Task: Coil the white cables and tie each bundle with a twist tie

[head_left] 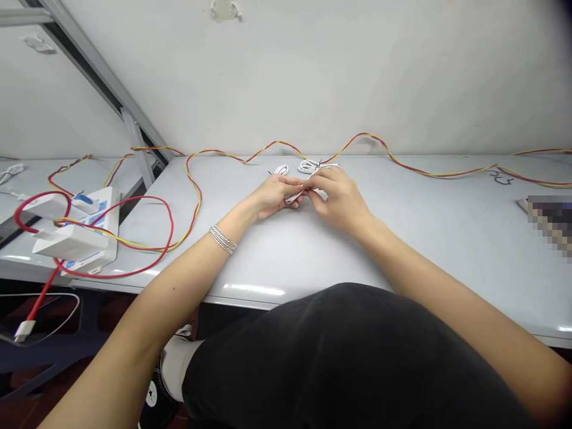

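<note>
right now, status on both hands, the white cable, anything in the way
Left hand, right hand: both gripping white cable. Tied white coil lying just beyond. Red-and-yellow wires behind, near wall.

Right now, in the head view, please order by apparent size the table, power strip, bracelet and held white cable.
1. Table
2. Power strip
3. Bracelet and held white cable: order unsure, as fingers partly hide the cable.

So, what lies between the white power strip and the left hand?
In the head view, loops of red and yellow cable cross the tabletop there.
</note>
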`<action>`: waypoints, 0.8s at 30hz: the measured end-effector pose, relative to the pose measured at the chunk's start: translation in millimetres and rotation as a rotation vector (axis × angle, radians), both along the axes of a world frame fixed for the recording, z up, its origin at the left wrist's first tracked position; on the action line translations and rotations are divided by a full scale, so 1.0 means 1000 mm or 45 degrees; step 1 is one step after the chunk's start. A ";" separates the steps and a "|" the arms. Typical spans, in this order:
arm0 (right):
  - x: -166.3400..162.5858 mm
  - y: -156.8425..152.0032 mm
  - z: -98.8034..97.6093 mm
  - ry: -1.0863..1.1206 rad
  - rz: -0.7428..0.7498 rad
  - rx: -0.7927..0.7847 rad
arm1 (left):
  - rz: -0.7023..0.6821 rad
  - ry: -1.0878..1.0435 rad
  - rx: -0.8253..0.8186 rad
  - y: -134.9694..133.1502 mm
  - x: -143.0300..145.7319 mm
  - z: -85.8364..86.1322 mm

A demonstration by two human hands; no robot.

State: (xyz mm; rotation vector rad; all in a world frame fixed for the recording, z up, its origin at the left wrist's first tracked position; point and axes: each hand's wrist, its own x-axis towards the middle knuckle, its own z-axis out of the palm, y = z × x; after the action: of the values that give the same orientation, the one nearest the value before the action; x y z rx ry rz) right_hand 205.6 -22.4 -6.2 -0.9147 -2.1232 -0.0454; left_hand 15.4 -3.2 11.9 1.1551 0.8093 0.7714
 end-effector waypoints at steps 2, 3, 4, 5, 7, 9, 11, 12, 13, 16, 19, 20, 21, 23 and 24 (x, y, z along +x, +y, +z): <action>0.000 -0.001 0.001 0.008 -0.009 -0.035 | 0.022 -0.021 -0.017 0.001 0.001 -0.001; -0.001 -0.002 0.001 0.015 -0.013 -0.050 | 0.034 -0.035 -0.025 0.002 0.001 -0.002; -0.001 -0.002 0.001 0.024 -0.017 -0.060 | 0.045 -0.047 -0.032 0.002 0.001 -0.003; -0.002 -0.002 0.001 0.038 -0.024 -0.062 | 0.055 -0.056 -0.039 0.002 0.001 -0.003; -0.004 -0.002 -0.001 0.070 -0.030 -0.044 | 0.077 -0.070 -0.049 0.003 0.001 -0.003; -0.006 -0.002 -0.003 0.090 -0.029 -0.020 | 0.102 -0.082 -0.056 0.003 0.001 -0.003; -0.006 0.000 -0.005 0.104 -0.033 0.000 | 0.119 -0.088 -0.060 0.003 0.000 -0.003; -0.006 0.000 -0.006 0.110 -0.037 0.008 | 0.121 -0.089 -0.060 0.003 0.000 -0.003; -0.006 0.001 -0.007 0.119 -0.042 0.014 | 0.119 -0.090 -0.060 0.003 0.000 -0.003; -0.005 0.003 -0.008 0.153 -0.037 0.043 | 0.091 -0.089 -0.075 0.003 -0.002 -0.002; -0.005 0.003 -0.008 0.185 -0.008 0.090 | 0.051 -0.091 -0.083 0.004 -0.005 -0.002; -0.005 0.003 -0.008 0.188 -0.002 0.095 | 0.034 -0.088 -0.077 0.005 -0.006 -0.002; -0.006 0.003 -0.008 0.186 0.000 0.089 | 0.020 -0.084 -0.070 0.005 -0.007 -0.003; -0.006 0.002 -0.007 0.168 -0.015 0.053 | 0.001 -0.077 -0.058 0.006 -0.009 -0.003; -0.007 0.002 -0.007 0.157 -0.028 0.036 | 0.000 -0.080 -0.056 0.007 -0.009 -0.004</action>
State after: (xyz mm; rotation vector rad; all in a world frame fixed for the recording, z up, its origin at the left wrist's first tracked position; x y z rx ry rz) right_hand 198.9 -20.6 -12.8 -0.9009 -1.9937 -0.0294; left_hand 6.4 3.5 8.1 1.0868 0.7705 0.7824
